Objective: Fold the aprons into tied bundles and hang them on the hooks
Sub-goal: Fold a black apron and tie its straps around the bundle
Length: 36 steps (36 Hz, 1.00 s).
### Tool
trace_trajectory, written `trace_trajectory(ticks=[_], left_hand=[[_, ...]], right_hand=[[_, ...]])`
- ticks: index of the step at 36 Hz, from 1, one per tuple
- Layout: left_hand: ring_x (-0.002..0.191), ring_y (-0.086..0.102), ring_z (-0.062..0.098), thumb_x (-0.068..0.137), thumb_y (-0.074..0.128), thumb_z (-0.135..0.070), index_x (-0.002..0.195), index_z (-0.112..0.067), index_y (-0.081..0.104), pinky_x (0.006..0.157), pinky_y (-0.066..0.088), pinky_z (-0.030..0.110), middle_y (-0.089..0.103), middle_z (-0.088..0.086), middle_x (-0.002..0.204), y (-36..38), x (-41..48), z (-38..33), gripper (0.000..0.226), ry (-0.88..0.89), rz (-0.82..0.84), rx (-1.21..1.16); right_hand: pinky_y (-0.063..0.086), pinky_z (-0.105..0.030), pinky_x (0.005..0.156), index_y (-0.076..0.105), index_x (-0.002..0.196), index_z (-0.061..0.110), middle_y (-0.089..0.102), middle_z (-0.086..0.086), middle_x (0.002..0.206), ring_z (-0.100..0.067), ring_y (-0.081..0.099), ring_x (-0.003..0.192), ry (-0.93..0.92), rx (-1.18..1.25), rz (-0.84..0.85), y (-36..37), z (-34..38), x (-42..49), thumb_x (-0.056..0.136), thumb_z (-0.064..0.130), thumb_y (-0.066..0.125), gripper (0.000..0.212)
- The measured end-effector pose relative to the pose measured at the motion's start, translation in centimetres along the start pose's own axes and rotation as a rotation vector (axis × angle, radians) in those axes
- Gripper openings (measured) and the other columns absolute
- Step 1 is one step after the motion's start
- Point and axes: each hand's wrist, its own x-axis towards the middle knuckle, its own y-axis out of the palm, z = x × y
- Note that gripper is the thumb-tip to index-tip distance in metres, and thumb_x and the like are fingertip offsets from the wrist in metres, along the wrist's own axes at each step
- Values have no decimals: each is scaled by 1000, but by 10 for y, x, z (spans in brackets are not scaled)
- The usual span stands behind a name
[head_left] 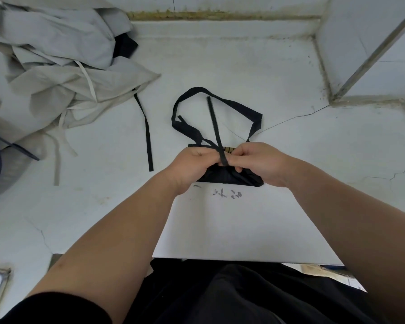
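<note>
At the centre of the frame, one black apron (229, 178) lies folded into a small flat bundle on the white table (255, 66), and the tying looks to be in hand: a tie strap (212, 120) runs from the far side down across the bundle to the fingers, while the neck loop (234, 104) sprawls slack above it. The knot does not seem finished, since the strap end pokes out loose between the two hands. No hooks are in view, so hanging is not yet done. At the upper left a heap of pale aprons (56, 57) sits unfolded, a loose black strap (147, 134) trailing from under it, so most of the job appears to be left.

The left hand (194, 164) is curled, pinching the tie strap just over the bundle's top edge. The right hand (262, 163), touching it nearly fingertip to fingertip, curls down onto the black apron and grips its right half; the bundle shows below and between both hands.
</note>
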Motion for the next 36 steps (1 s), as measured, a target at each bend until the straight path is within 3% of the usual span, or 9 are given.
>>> trace_trajectory(ticks=[3,7,10,12,16,20,25,28,36], left_hand=[[87,61,12,78,73,-24,95,5,70,87,46,27,69,1,89,-2,2,1,34,2,-39,-61],[87,65,7,85,69,-22,76,-13,73,84,48,21,73,-3,90,-1,2,3,13,2,-26,-91],[97,67,6,86,68,-20,84,-14,74,89,50,19,74,-6,100,-1,1,4,9,19,8,-126],[91,68,1,89,65,-16,86,-13,74,80,51,13,74,-12,94,0,0,4,9,28,20,-148],[89,68,4,89,65,-14,88,-16,73,83,52,16,74,-11,91,2,-2,6,9,57,-25,-161],[83,69,3,91,63,-15,88,-15,73,74,53,14,74,-10,87,4,-3,7,10,63,-51,-183],[81,67,2,92,62,-17,86,-13,72,70,51,14,73,-10,89,5,-2,8,12,77,-143,-213],[82,67,3,92,63,-19,83,-10,69,71,52,15,73,-10,90,7,-2,9,15,83,-199,-227],[78,47,17,95,54,-32,74,-14,46,72,41,30,57,3,84,12,2,14,29,17,-432,-70]], right_hand=[[34,-22,62,62,82,6,55,-4,71,-15,47,68,-8,-43,-7,5,0,0,83,18,68,14],[31,-7,41,63,97,17,55,2,64,-4,46,51,-33,54,-135,14,-1,1,94,14,52,12],[43,-6,67,59,108,24,66,0,80,-3,61,74,-23,323,-117,13,-1,3,92,3,50,29],[47,-20,85,61,100,23,66,-3,91,-15,62,89,-28,528,-68,10,-1,2,91,-6,47,33],[47,-24,86,60,103,16,59,0,99,-19,55,101,-63,834,-59,4,0,0,89,-19,35,45],[45,-24,78,59,111,20,58,5,101,-16,51,102,-100,918,-159,6,1,0,90,-11,48,39],[52,-24,79,63,105,18,56,4,81,-15,58,79,-60,537,-540,18,-14,3,84,5,68,25],[45,-11,67,64,109,12,55,7,74,-6,53,67,-65,286,-684,24,-24,3,89,15,63,21],[31,-17,72,60,111,2,62,-11,104,-25,56,97,-95,-181,-755,28,-33,-3,97,14,49,22]])
